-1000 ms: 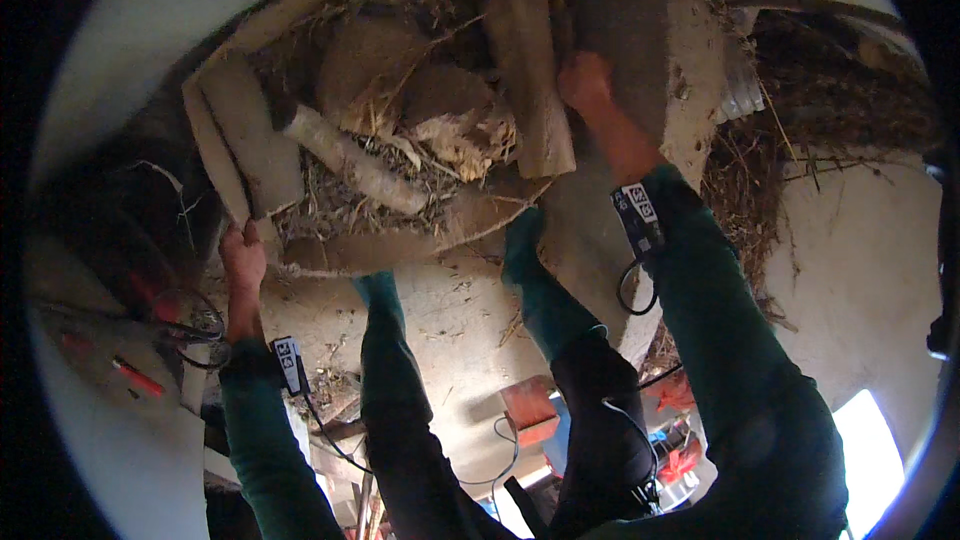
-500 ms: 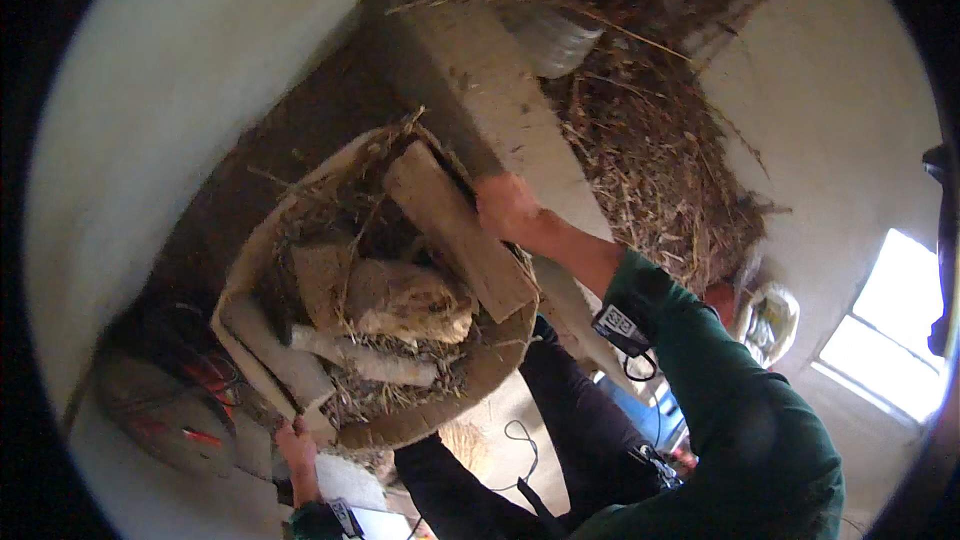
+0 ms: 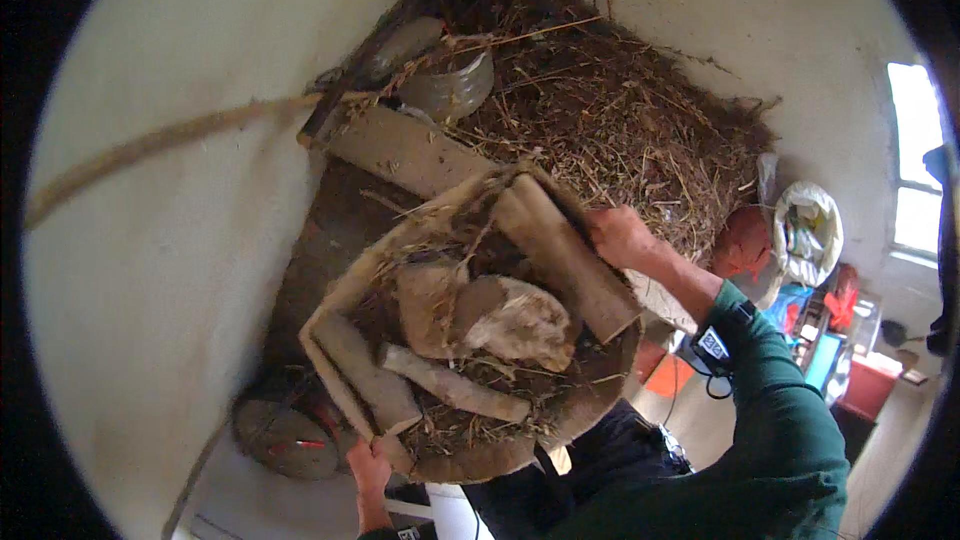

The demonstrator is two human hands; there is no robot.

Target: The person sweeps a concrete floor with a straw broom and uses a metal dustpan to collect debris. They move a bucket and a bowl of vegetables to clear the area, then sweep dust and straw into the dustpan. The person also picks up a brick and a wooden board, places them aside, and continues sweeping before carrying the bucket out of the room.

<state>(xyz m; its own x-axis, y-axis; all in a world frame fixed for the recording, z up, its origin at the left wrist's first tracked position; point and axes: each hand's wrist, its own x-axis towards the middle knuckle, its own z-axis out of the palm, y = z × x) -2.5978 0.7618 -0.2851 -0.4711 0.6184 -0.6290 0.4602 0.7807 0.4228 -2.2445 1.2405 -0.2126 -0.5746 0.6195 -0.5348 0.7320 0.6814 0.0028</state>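
A broad brown basket (image 3: 480,466) is held up in front of me, tilted, loaded with firewood and dry straw. Inside it lie a thick split log (image 3: 518,325), a flat-sided piece of wood (image 3: 565,262) along the right wall, a thinner stick (image 3: 455,385) and a rounded log (image 3: 370,372) by the left wall. My left hand (image 3: 370,468) is closed on the rim at the lower left. On the opposite side, my right hand (image 3: 622,237) grips the upper right rim; some of its fingers are hidden behind the edge.
Behind the basket runs a low ledge (image 3: 405,150), with a heap of dry twigs and straw (image 3: 640,130) beyond it. A ribbed clear container (image 3: 452,88) rests by the heap. A long pole (image 3: 180,135) leans at the left wall. To the right stands a white sack (image 3: 808,230).
The view has swung, so the ledge and heap sit differently and more of the room shows at right. The basket appears farther right, with both hands still on its rim.
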